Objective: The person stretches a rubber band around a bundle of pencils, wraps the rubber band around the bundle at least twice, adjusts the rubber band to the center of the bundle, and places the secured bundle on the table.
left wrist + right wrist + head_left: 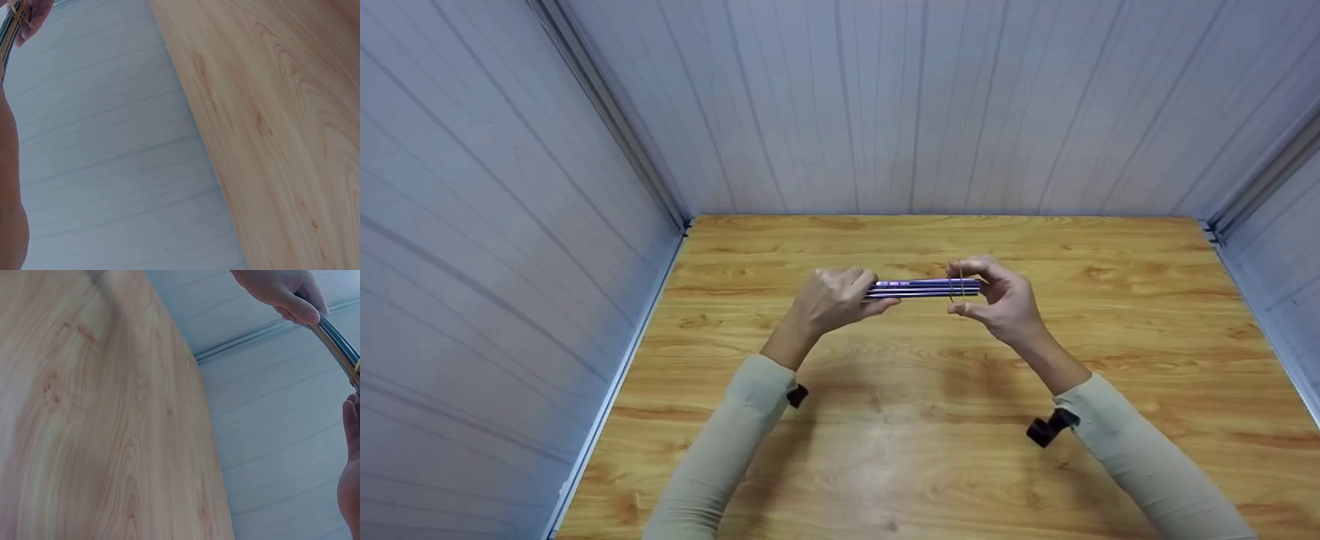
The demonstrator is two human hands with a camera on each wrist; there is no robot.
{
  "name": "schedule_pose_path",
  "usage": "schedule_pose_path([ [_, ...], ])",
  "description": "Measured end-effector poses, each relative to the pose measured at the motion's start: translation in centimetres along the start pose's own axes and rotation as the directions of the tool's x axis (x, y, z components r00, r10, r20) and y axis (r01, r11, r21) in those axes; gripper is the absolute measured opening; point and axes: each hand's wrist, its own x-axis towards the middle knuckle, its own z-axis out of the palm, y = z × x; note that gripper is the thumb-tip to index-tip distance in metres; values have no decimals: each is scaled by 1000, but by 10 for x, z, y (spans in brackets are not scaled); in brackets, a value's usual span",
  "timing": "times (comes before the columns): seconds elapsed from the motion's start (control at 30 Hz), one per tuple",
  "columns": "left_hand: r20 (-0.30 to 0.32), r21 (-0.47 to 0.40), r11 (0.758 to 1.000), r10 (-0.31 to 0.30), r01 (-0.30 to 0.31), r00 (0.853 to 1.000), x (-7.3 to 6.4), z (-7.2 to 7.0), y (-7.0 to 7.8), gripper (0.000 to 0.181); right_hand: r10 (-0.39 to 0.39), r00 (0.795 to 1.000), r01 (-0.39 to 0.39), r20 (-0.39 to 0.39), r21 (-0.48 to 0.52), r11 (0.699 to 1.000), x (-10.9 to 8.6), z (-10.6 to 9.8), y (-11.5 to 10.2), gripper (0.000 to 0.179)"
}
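My left hand point(832, 298) grips one end of a bundle of shiny purple pencils point(922, 288), its thumb lying along the near side. The bundle is level above the table, pointing right. Around its right end runs a thin rubber band point(962, 280), with strands standing out above and below the pencils. My right hand point(1011, 301) holds the band stretched between thumb and fingers, curved about the pencil ends. In the right wrist view the yellowish band point(356, 370) crosses the bundle point(336, 342) close to the right fingertips. The pencils' left ends are hidden inside the left hand.
Below the hands lies a wood-grain table point(885, 420). Pale panelled walls stand at the back point(885, 112), left point(472, 262) and right. Each sleeved forearm carries a small black wrist camera, the right one point(1042, 432) sticking out toward the middle.
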Motion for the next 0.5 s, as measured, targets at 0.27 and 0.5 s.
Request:
schedule_pose_path([
  [0.27,18,6,1000,-15,15,1000,-1,-1,-2,60,77,996,-77,-33,13,997,-3,5,0,46],
  [0.5,31,-11,999,-40,41,999,-1,-2,-1,59,118,992,-117,-47,24,993,-1,8,0,31],
])
